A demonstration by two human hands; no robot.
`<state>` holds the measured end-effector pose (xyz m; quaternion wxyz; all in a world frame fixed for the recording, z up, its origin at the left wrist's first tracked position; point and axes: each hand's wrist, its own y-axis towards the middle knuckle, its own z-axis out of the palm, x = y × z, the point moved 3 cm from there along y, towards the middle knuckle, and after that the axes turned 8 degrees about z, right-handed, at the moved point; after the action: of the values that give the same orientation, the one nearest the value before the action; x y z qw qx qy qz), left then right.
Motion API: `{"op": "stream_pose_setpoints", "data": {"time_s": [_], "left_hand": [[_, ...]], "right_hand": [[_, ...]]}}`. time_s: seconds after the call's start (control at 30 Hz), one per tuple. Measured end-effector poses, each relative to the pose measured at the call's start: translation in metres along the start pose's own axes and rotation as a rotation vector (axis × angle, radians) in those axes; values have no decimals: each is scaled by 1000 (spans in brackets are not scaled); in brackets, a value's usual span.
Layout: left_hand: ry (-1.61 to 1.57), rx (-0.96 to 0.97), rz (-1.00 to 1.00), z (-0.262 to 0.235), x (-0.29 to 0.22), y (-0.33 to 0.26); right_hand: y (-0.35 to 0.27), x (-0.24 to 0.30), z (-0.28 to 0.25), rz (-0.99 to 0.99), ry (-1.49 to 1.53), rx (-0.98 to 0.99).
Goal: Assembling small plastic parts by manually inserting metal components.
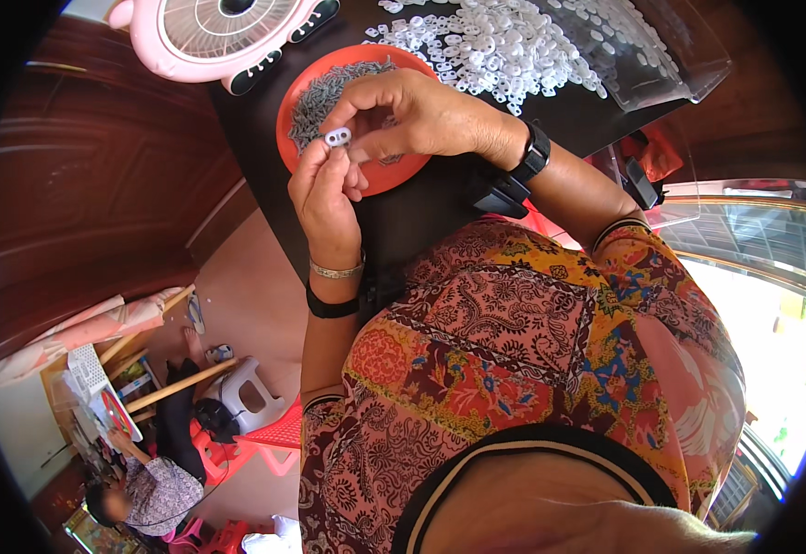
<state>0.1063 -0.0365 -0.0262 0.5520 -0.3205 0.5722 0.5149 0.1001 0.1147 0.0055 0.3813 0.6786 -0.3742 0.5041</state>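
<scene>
Clock positions are taken from the centre of the view. The dark bench point(269, 152) runs along the 12 o'clock side. An orange-red bowl point(397, 179) of grey screws point(315, 103) stands on it, just short of 12. A white two-holed plastic piece point(338, 138) is above the bowl, pinched in the fingertips of the left hand point(329, 198). The right hand point(407, 111) is curled just beside it; whether it grips anything cannot be told. A heap of white plastic pieces point(514, 51) lies at 1 o'clock, partly by a clear tray point(706, 85). A pink fan point(158, 51) stands at 11. Room: brown wood panelling point(79, 157) at 10, pinkish floor point(250, 263) at 9, a seated co-worker point(164, 489) near 8, a bright opening point(786, 323) at 3.
</scene>
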Motion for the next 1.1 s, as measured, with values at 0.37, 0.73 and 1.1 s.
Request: {"op": "stream_pose_setpoints", "data": {"time_s": [0.37,0.73,1.1], "left_hand": [[-111,-68,-49,1,1,1],[-51,-137,-61,4,2,0],[-126,-141,6,1,4,-1]], "right_hand": [[-2,5,4,-180,-318,-110],[-5,5,14,-384,-588,-340],[-8,2,16,-361,-575,-269]]}}
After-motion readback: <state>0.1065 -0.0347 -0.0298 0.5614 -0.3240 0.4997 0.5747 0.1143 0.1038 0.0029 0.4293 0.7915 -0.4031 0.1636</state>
